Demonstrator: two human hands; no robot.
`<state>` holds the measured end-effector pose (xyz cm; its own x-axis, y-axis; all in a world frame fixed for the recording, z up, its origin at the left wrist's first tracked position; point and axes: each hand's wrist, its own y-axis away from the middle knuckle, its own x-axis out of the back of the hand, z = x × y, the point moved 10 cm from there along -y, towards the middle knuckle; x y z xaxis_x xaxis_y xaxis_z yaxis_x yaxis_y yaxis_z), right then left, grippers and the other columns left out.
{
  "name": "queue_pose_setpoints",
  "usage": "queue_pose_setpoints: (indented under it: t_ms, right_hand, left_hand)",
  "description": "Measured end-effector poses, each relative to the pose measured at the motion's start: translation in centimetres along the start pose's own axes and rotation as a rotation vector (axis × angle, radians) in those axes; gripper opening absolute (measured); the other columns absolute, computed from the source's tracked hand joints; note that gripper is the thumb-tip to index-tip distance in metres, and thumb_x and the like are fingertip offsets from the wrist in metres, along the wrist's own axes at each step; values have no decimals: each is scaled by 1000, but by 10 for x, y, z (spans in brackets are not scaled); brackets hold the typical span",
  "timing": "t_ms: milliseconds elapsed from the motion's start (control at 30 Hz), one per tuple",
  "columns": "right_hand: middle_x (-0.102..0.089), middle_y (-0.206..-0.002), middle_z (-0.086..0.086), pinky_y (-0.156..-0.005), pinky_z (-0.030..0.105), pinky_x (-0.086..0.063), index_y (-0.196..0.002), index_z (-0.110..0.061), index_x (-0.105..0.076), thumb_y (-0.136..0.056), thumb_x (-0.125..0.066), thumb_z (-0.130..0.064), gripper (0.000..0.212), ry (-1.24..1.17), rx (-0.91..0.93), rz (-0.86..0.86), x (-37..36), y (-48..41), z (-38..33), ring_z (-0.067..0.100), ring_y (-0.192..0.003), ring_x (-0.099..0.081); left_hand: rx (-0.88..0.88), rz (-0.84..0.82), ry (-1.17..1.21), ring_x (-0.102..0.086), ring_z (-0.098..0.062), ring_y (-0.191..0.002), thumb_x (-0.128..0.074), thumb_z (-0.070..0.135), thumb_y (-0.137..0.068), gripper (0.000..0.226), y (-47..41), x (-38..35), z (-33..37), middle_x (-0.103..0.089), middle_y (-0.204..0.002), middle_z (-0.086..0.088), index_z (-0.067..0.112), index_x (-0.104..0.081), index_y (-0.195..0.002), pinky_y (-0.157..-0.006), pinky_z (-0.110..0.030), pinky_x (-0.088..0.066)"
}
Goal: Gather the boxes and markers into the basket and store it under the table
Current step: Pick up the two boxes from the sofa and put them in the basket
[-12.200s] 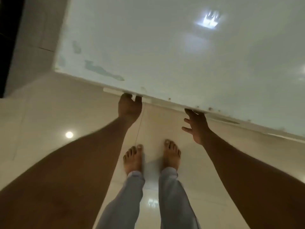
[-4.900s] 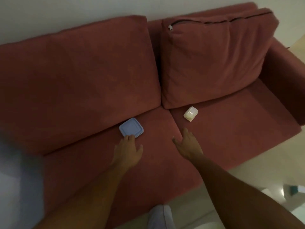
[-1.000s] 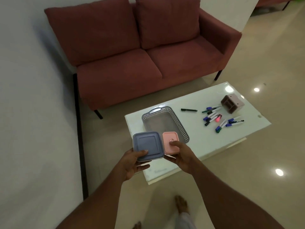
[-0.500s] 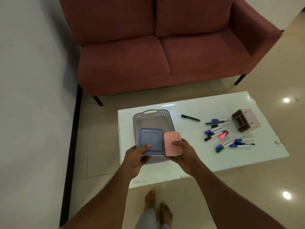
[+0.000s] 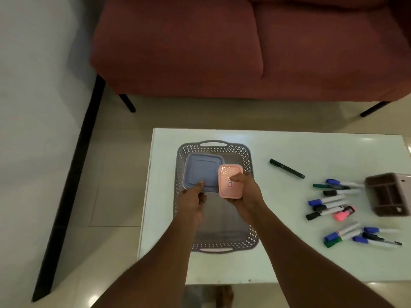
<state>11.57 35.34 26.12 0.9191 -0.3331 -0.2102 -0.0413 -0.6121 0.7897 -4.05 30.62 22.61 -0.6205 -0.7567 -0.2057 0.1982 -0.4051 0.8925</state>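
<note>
Head view, and both boxes are hovering right over the basket (image 5: 249, 161): the blue box (image 5: 201, 168) pinched at its near edge by my left hand (image 5: 192, 203), the pink box (image 5: 230, 185) gripped in my right hand (image 5: 246, 193), thumb on the lid. Pink overlaps blue's right edge a touch, so I'd lower blue first, flat into the far left corner, then set pink beside it rather than on top (the markers need floor space too). Keep both lids level and let go only once each base sits on the basket bottom. Out to the right on the white table (image 5: 289, 143), one black marker (image 5: 287, 168) lies alone, the rest of the markers (image 5: 329, 202) scattered by a tipped brown organiser (image 5: 388, 194). Red sofa (image 5: 222, 52) beyond.
</note>
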Motion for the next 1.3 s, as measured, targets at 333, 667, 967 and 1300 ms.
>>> queue_pose_setpoints:
  t_ms: [333,667,967,1300]
  right_hand:
    - [-61,-104,14,-62,37,-52,-122,-12,-52,-85,-50,-2,39,-78,-52,-100,-4,-102,30,27,-84,-61]
    - [-67,-114,9,-82,45,-56,-126,-15,-58,-96,-58,-19,30,57,42,120,28,-130,18,24,-95,-66]
    - [-63,-127,11,-98,45,-51,-136,-13,-50,-87,-64,-25,52,756,388,199,1,-125,-17,29,-112,-62]
    - [-66,-125,9,-89,52,-55,-141,-18,-48,-89,-53,-29,53,827,432,227,12,-125,-12,32,-107,-64]
  left_hand:
    - [-179,174,177,-66,-15,-84,-70,1,-85,28,-84,-11,-10,-68,-98,-3,15,-63,-109,-77,-33,-57]
    - [-211,313,194,-64,-18,-85,-72,9,-86,28,-82,-1,-5,-65,-102,-6,4,-61,-112,-76,-35,-57]
    - [-181,207,213,-65,-30,-104,-68,2,-87,40,-87,-12,-15,-64,-123,-12,11,-58,-124,-72,-36,-60]
    - [-286,196,164,-67,-22,-94,-66,4,-89,32,-84,-10,-12,-65,-118,-10,7,-59,-121,-71,-27,-59]
